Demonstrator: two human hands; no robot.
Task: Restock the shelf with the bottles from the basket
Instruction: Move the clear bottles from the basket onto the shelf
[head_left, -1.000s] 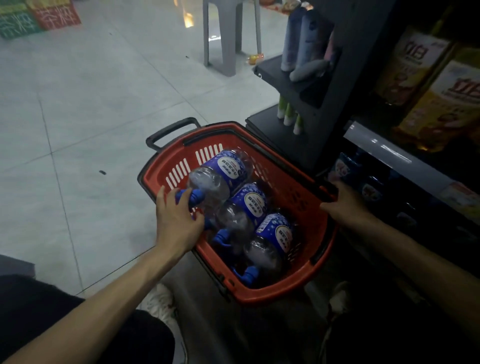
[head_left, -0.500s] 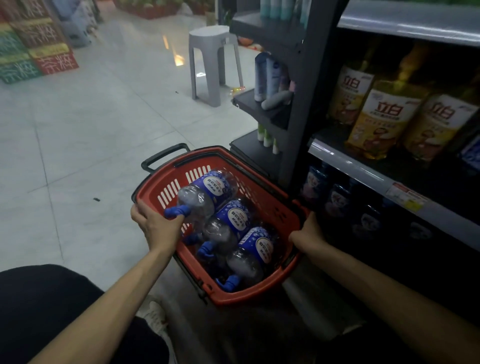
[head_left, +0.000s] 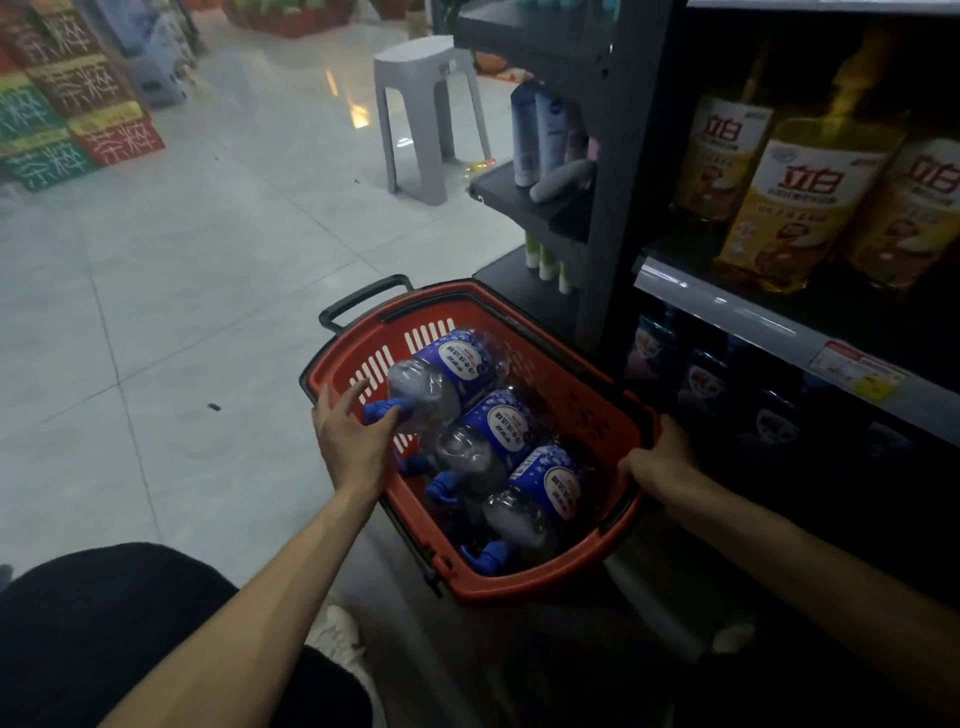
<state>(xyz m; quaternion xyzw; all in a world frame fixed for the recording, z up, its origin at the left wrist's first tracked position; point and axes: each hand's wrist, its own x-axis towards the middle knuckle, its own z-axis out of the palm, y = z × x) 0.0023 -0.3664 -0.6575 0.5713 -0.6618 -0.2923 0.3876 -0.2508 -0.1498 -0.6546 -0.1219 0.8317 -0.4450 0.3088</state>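
A red basket (head_left: 587, 415) with a black handle stands on the floor beside the shelf. Three clear bottles with blue labels and blue caps lie in it: a far one (head_left: 452, 371), a middle one (head_left: 491, 434) and a near one (head_left: 540, 493). My left hand (head_left: 350, 434) hovers over the basket's left rim, fingers spread, thumb touching the far bottle's blue cap. My right hand (head_left: 657, 460) grips the basket's right rim. The low shelf (head_left: 769, 332) on the right holds dark bottles with similar labels (head_left: 706, 384).
Yellow detergent bottles (head_left: 800, 197) fill the shelf above. A side rack (head_left: 524, 192) holds toiletry bottles. A grey plastic stool (head_left: 421, 114) stands on the tiled floor beyond. Coloured crates (head_left: 67, 109) are stacked at the far left. My dark-clothed knee is at the lower left.
My left hand has let go of the basket's left rim and opened over the far bottle's cap. The view has tilted up, showing more of the shelf.
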